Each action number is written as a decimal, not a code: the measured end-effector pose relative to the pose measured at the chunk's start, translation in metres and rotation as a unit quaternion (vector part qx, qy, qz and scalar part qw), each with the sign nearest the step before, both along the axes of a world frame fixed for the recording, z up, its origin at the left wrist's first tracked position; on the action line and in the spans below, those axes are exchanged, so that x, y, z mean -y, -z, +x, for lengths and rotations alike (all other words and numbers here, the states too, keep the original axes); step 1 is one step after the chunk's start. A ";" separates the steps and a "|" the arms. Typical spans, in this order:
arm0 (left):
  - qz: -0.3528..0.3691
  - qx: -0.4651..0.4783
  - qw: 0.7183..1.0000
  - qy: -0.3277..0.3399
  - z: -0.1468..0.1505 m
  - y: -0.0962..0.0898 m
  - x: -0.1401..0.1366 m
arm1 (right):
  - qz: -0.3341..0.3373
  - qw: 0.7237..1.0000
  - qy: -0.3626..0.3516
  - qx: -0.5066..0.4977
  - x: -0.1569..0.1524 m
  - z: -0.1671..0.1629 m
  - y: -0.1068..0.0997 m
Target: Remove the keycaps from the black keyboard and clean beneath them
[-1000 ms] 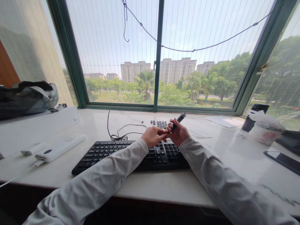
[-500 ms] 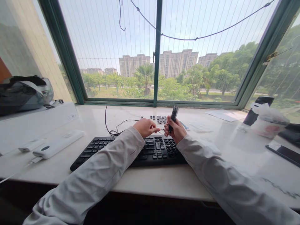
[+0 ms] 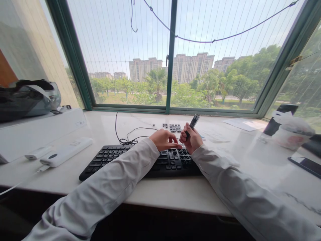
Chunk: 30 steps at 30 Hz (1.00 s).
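Observation:
A black keyboard [image 3: 100,157] lies across the table in front of me; on its right-hand part several keycaps are off and bare key sockets [image 3: 185,157] show. Over the upper right of the keyboard, my left hand [image 3: 164,140] has its thumb and fingertips brought together in a pinch; anything between them is too small to make out. Just right of it, my right hand [image 3: 192,140] is wrapped round a slim dark stick-like tool [image 3: 192,124] with a paler tip, tilted up and to the right. Loose black keycaps [image 3: 175,128] lie in rows behind the hands.
The keyboard's cable [image 3: 127,141] coils behind it. White devices [image 3: 67,154] and a white box [image 3: 62,125] bearing a dark helmet-like object [image 3: 27,98] stand left. A phone [image 3: 307,165], a bagged tub [image 3: 288,134] and paper [image 3: 245,124] lie right.
My left hand has moved right, its fingertips now lower and closer to my right hand. The tool in my right hand leans further right. The view has shifted slightly.

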<state>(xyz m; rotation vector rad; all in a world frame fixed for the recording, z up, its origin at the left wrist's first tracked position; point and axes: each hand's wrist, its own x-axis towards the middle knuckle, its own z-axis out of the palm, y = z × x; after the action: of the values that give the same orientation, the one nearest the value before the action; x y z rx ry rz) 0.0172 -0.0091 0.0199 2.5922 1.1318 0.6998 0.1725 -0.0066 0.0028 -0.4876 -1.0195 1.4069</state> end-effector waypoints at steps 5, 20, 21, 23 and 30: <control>0.041 0.022 0.999 -0.023 0.005 0.004 0.002 | 0.017 1.000 -0.001 -0.020 0.000 -0.001 0.001; -0.001 -0.015 1.000 0.028 0.001 0.004 -0.002 | -0.035 0.999 -0.001 0.002 -0.001 0.001 0.002; -0.016 -0.028 0.999 0.036 -0.001 0.002 -0.003 | -0.047 0.999 0.010 0.013 -0.001 0.001 0.003; -0.040 -0.052 0.997 0.046 -0.004 0.000 -0.004 | -0.072 0.997 0.026 0.032 0.001 0.000 0.004; -0.104 -0.128 0.985 0.057 -0.010 -0.007 -0.002 | -0.086 0.993 0.017 0.079 0.010 -0.011 0.014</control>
<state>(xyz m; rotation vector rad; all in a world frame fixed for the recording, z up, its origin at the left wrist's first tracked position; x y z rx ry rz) 0.0074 -0.0072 0.0268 2.5906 1.0506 0.2131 0.1611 -0.0163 -0.0110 -0.7499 -1.0148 1.4498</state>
